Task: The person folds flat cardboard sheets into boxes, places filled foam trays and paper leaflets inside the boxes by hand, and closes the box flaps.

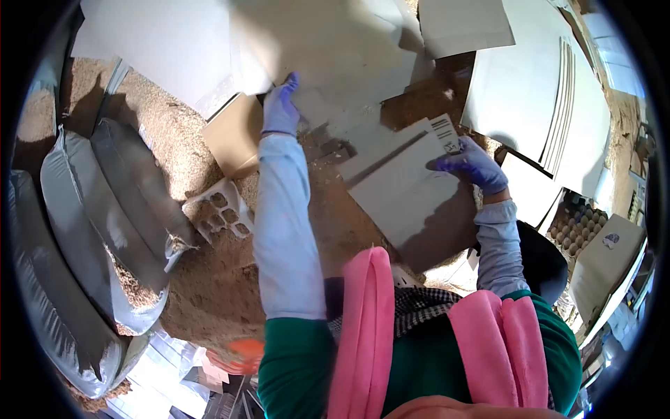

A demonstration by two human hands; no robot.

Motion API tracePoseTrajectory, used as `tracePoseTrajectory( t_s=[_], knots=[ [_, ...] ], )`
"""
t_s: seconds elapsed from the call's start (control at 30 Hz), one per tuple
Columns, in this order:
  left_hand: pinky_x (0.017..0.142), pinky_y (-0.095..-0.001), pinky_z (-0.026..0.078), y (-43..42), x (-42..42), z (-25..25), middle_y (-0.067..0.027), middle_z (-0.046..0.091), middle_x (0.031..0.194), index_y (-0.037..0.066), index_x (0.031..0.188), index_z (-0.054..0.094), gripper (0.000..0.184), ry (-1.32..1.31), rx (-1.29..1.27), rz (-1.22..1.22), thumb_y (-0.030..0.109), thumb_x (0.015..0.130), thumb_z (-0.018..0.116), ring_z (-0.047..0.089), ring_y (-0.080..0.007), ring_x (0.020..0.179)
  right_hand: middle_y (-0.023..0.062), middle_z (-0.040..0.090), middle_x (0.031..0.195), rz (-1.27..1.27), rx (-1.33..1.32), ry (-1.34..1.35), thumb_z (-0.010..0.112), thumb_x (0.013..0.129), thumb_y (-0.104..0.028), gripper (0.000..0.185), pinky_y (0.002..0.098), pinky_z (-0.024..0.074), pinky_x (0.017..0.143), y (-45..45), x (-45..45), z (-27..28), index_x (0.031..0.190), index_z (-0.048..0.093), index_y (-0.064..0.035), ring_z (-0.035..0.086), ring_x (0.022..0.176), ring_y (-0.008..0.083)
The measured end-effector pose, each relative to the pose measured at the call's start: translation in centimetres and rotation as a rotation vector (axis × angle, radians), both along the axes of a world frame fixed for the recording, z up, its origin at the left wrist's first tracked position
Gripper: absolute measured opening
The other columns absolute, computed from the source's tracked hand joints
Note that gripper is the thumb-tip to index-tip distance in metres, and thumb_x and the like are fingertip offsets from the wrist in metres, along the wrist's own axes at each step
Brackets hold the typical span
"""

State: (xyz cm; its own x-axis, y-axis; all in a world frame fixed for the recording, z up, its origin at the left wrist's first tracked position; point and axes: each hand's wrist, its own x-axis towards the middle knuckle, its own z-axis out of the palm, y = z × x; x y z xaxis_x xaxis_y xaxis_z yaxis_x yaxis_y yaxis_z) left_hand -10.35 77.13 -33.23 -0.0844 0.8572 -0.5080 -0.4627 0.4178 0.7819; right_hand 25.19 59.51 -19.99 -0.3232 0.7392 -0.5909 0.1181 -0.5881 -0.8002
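My left hand, in a purple glove, grips the lower edge of a large pale cardboard sheet, its thumb on top and its other fingers mostly hidden. My right hand, gloved alike, is closed on the right edge of a flattened cardboard box with dark printed marks at its upper corner. The flattened box lies tilted in front of my body, partly in shadow. Just below my left hand, a smaller tan cardboard piece stands near my left sleeve.
Several filled grey sacks lie at the left, one torn open. A moulded tray piece rests on the brown ground beside loose shavings. To the right are more cardboard sheets, eggs in a tray and an upright carton.
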Motion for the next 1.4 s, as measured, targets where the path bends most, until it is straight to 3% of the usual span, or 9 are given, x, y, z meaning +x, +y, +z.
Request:
tracePoseTrajectory(
  t_s=[0.07,0.13,0.27,0.43,0.47,0.8,1.07,1.23,1.4],
  knots=[
    [0.094,-0.0382,0.052,-1.7,-0.8,9.2,-0.0093,0.061,0.126,0.005,0.13,0.058,0.037,0.089,-0.158,-0.109,0.018,0.095,0.064,0.061,-0.0247,0.11,0.0066,0.073,0.095,-0.038,-0.05,0.05,0.076,0.082,-0.009,0.028,0.028,0.0533,0.082,0.0,-2.1,-2.3,0.107,0.071,0.002,0.067,0.088,0.0126],
    [0.095,-0.0346,0.048,-5.2,-6.0,11.6,-0.0106,0.066,0.116,0.003,0.124,0.063,0.029,1.035,0.664,-0.475,0.008,0.095,0.06,0.063,-0.0239,0.105,0.0066,0.072,0.096,-0.107,-0.066,0.119,0.074,0.083,-0.007,0.027,0.0274,0.0532,0.08,-0.3,-3.9,-5.8,0.108,0.071,0.0025,0.066,0.084,0.0121],
    [0.093,-0.0346,0.048,-10.2,-14.2,11.7,-0.0155,0.07,0.105,-0.005,0.112,0.067,0.035,0.258,0.246,0.172,0.026,0.099,0.058,0.064,-0.0208,0.101,0.0038,0.073,0.092,-0.145,-0.072,-0.061,0.075,0.084,-0.011,0.029,0.0259,0.0524,0.079,0.0,-4.2,-10.5,0.109,0.071,0.0015,0.065,0.084,0.0105],
    [0.092,-0.0313,0.043,-10.6,-19.3,4.9,-0.0095,0.066,0.103,0.0,0.102,0.071,0.038,0.831,-0.148,0.127,0.033,0.085,0.076,0.057,-0.0187,0.094,0.0052,0.073,0.097,-0.015,-0.037,0.058,0.072,0.083,-0.008,0.027,0.0252,0.0517,0.081,0.8,-2.5,-7.6,0.109,0.071,0.002,0.065,0.086,0.0104],
    [0.106,-0.0345,0.032,-10.3,-20.7,2.4,-0.0118,0.055,0.133,-0.002,0.127,0.06,0.065,0.683,-0.216,0.086,0.047,0.086,0.071,0.046,-0.0233,0.122,0.0056,0.073,0.098,-0.009,-0.033,0.039,0.072,0.083,-0.007,0.026,0.0248,0.0511,0.082,0.8,-2.1,-7.5,0.107,0.071,0.0027,0.065,0.087,0.0105],
    [0.086,-0.0378,0.054,-15.3,-18.4,7.5,-0.0129,0.068,0.104,-0.005,0.109,0.063,0.031,0.32,0.247,0.404,0.019,0.09,0.07,0.065,-0.0242,0.092,0.0042,0.072,0.092,-0.381,-0.01,-0.109,0.077,0.08,-0.009,0.026,0.0246,0.0531,0.073,-0.2,-3.7,-9.8,0.104,0.071,0.0017,0.066,0.078,0.0102],
    [0.095,-0.0432,0.05,-15.5,-18.0,7.7,-0.016,0.064,0.119,-0.007,0.123,0.057,0.048,-0.041,0.217,0.478,0.031,0.095,0.064,0.063,-0.0296,0.105,0.0121,0.07,0.082,0.553,0.149,-0.497,0.08,0.073,-0.029,0.036,0.0324,0.0523,0.072,7.9,-11.1,5.2,0.094,0.071,-0.0019,0.065,0.074,0.0184],
    [0.093,-0.0428,0.051,-19.2,-19.6,6.6,-0.0144,0.065,0.117,-0.004,0.119,0.061,0.039,0.678,0.406,0.596,0.027,0.095,0.064,0.063,-0.027,0.105,0.0203,0.071,0.094,0.386,0.6,-0.704,0.079,0.068,-0.05,0.055,0.0459,0.0518,0.084,15.6,-14.8,-12.2,0.098,0.071,-0.0043,0.067,0.091,0.0382],
    [0.099,-0.0493,0.048,-24.6,-18.2,23.7,-0.0096,0.065,0.123,0.003,0.125,0.061,0.042,-0.13,0.635,0.507,0.033,0.094,0.062,0.06,-0.0283,0.115,0.0155,0.07,0.082,0.405,0.274,-0.578,0.083,0.066,-0.046,0.053,0.038,0.0528,0.075,17.6,-14.7,-14.0,0.091,0.071,-0.0015,0.069,0.08,0.0253]
  ],
)
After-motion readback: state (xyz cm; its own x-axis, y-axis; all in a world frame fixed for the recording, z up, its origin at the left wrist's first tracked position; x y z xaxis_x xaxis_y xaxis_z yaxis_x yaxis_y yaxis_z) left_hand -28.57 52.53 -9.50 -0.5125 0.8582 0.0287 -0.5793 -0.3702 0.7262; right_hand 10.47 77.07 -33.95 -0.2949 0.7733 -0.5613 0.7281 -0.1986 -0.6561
